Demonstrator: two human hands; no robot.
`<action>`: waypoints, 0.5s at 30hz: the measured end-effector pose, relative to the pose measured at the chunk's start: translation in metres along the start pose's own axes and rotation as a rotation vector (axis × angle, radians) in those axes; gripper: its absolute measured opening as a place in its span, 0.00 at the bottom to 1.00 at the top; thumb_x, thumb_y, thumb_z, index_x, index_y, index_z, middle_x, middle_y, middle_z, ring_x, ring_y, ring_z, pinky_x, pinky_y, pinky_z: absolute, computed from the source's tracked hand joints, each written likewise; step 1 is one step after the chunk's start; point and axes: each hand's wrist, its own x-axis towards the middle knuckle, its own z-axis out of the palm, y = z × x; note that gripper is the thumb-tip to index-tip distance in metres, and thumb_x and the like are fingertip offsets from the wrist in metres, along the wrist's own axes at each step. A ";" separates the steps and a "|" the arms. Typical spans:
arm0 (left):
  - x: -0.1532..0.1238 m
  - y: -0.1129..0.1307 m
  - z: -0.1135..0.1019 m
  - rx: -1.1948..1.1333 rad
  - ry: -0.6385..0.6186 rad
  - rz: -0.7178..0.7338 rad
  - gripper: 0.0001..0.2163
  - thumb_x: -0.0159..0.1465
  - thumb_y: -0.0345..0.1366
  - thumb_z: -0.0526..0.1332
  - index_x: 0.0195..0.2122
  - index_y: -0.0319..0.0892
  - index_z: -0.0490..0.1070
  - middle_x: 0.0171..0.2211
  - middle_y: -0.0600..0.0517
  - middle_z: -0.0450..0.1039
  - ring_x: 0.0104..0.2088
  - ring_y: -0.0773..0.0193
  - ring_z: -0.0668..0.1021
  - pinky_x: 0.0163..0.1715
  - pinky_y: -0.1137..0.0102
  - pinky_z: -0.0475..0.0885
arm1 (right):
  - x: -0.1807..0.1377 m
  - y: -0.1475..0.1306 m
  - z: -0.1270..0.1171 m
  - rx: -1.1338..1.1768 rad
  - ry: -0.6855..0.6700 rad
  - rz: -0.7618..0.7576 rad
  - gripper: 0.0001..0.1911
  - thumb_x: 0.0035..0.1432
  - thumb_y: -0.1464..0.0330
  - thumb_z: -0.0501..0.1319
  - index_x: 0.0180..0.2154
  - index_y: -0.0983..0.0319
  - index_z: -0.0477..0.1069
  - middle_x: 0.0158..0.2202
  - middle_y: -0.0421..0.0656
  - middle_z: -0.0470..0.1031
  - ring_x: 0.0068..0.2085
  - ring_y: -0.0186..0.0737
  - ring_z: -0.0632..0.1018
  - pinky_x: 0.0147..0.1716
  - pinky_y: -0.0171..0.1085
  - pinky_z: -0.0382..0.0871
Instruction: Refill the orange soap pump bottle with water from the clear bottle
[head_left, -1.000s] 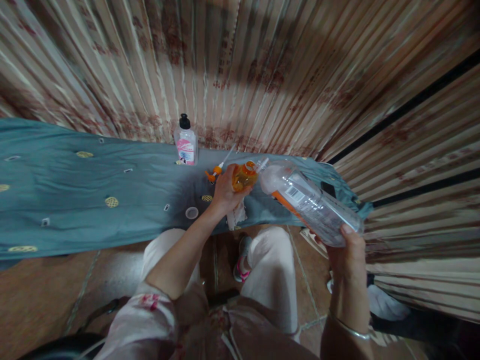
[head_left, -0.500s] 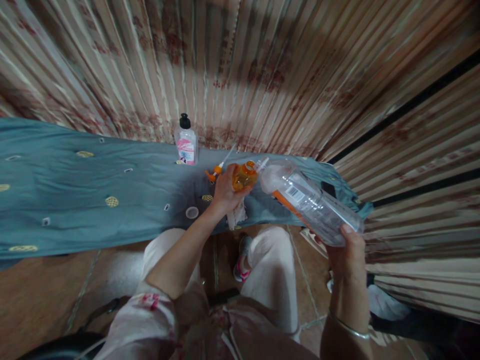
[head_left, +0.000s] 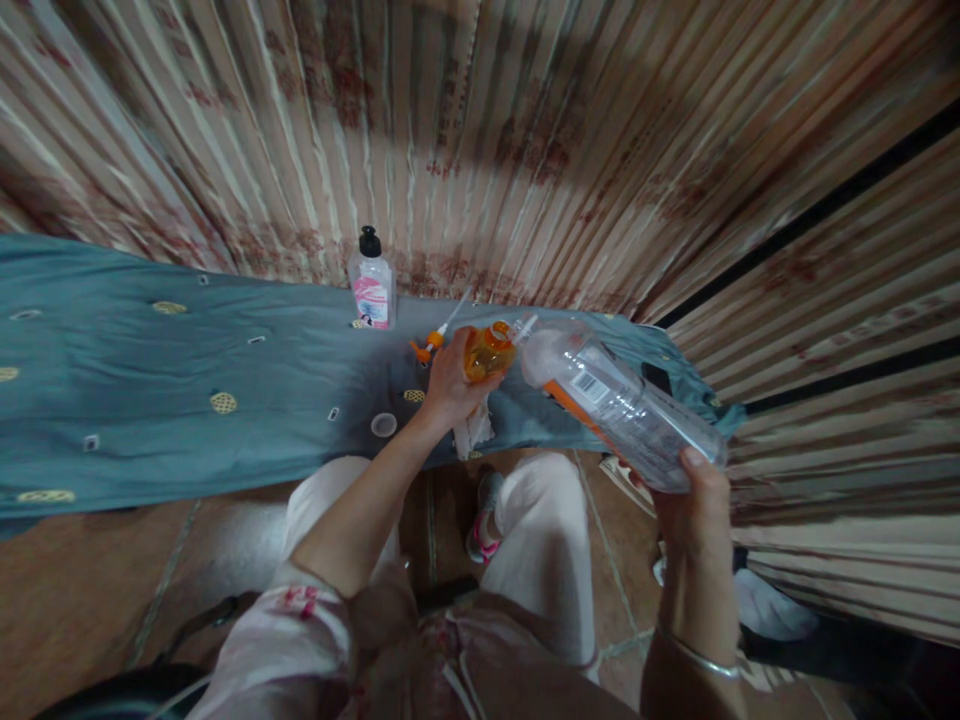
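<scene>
My left hand (head_left: 450,385) is wrapped round an amber bottle (head_left: 486,354), whose uncapped mouth points up and to the right. In my right hand (head_left: 694,480) is the base end of a large clear plastic bottle (head_left: 622,400) with an orange and white label. This bottle is tilted, its neck lower than usual and close beside the amber bottle's mouth; I cannot tell whether they touch or whether liquid runs. An orange pump top (head_left: 429,346) with a clear tube lies just behind my left hand. Below that hand is a crumpled pale cloth or tissue (head_left: 472,428).
A clear bottle with a black cap and pink label (head_left: 373,290) stands at the back of the blue-green cloth (head_left: 150,400). A small white cap (head_left: 384,425) lies near the front edge. A dark flat object (head_left: 657,378) is at the right. Pleated curtains (head_left: 450,130) hang behind.
</scene>
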 end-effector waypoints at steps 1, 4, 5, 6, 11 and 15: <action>0.000 0.001 0.000 0.000 -0.002 -0.002 0.29 0.53 0.43 0.74 0.53 0.44 0.65 0.48 0.46 0.79 0.48 0.51 0.82 0.50 0.59 0.75 | 0.000 0.000 0.000 0.005 0.011 0.005 0.25 0.43 0.54 0.70 0.42 0.60 0.77 0.30 0.40 0.76 0.29 0.45 0.79 0.31 0.45 0.78; 0.000 0.002 -0.001 0.000 -0.007 -0.001 0.29 0.53 0.42 0.74 0.53 0.44 0.65 0.48 0.46 0.79 0.47 0.52 0.82 0.50 0.60 0.76 | 0.000 0.000 0.001 0.009 0.011 0.002 0.25 0.43 0.54 0.70 0.42 0.60 0.77 0.30 0.40 0.76 0.31 0.47 0.80 0.32 0.47 0.78; 0.000 0.002 -0.001 0.000 -0.007 0.003 0.28 0.54 0.42 0.73 0.53 0.44 0.65 0.48 0.46 0.79 0.47 0.52 0.82 0.49 0.60 0.76 | 0.000 0.000 0.000 0.005 0.003 0.000 0.25 0.44 0.54 0.69 0.43 0.61 0.77 0.30 0.40 0.76 0.32 0.48 0.80 0.32 0.47 0.78; 0.000 0.002 -0.001 0.002 -0.005 0.008 0.28 0.54 0.42 0.73 0.53 0.44 0.65 0.47 0.47 0.79 0.47 0.53 0.82 0.49 0.60 0.76 | 0.000 0.001 0.000 -0.001 -0.003 -0.005 0.25 0.45 0.54 0.69 0.43 0.61 0.76 0.29 0.41 0.76 0.33 0.49 0.81 0.32 0.47 0.78; 0.000 0.000 0.000 -0.006 0.006 0.024 0.28 0.53 0.42 0.74 0.52 0.44 0.65 0.47 0.47 0.79 0.47 0.52 0.82 0.49 0.59 0.76 | 0.001 0.003 -0.001 -0.012 -0.011 -0.029 0.24 0.46 0.53 0.68 0.43 0.60 0.76 0.29 0.40 0.76 0.29 0.46 0.79 0.30 0.45 0.77; 0.000 0.000 0.000 -0.013 0.010 0.021 0.27 0.53 0.42 0.73 0.52 0.45 0.65 0.47 0.47 0.79 0.47 0.51 0.82 0.49 0.59 0.76 | 0.000 0.003 -0.001 -0.019 -0.032 -0.035 0.25 0.48 0.53 0.68 0.45 0.60 0.77 0.31 0.41 0.76 0.30 0.46 0.79 0.30 0.45 0.77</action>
